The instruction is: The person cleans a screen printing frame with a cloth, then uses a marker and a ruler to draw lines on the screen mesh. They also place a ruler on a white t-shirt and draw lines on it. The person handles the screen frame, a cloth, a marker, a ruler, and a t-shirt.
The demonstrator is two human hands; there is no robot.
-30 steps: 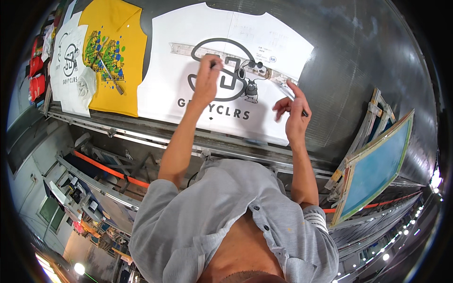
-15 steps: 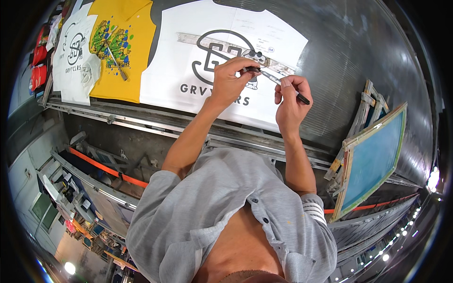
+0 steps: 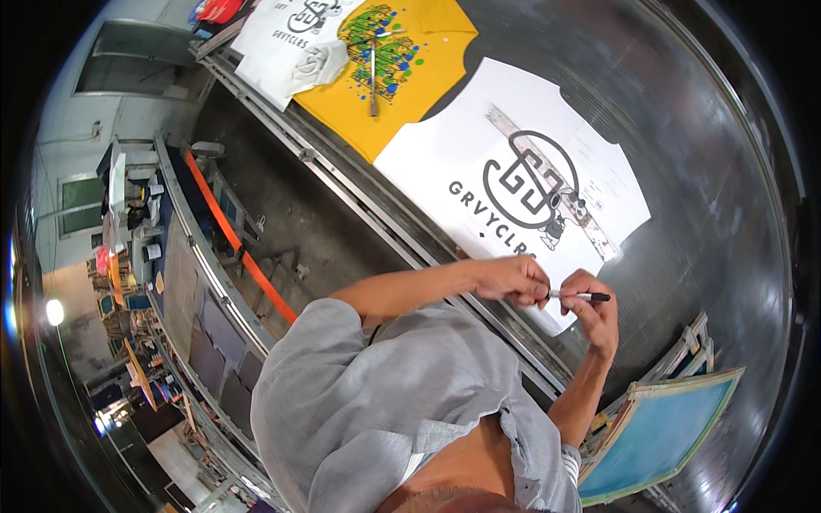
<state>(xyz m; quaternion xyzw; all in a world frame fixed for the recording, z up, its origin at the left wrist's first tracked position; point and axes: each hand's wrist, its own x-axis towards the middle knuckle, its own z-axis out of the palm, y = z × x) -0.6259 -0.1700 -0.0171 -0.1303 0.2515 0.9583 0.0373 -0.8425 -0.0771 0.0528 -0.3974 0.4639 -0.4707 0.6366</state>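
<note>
Both my hands meet at a slim marker pen (image 3: 595, 297) with a pale barrel and a black end, over the near edge of a white cut shirt panel (image 3: 445, 154). My right hand (image 3: 593, 318) pinches the barrel, the black end pointing right. My left hand (image 3: 516, 280) is closed around the pen's other end; its fingers hide the tip and any cap there. The panel carries a large black print and a small cartoon figure. Across it runs a long, worn ruler-like strip (image 3: 590, 229).
Left of the panel lie a yellow printed panel (image 3: 440, 38), with a long-handled tool (image 3: 373, 81) on it, and another white panel (image 3: 256, 64) bearing crumpled pale material (image 3: 319, 66). A framed blue screen (image 3: 667, 436) leans at right. The dark table's metal rail (image 3: 342, 179) runs before me.
My view has turned, and my body has shifted along the table. My hands have drawn together and nearer to me; the black cap seen in my left fingers is now hidden.
</note>
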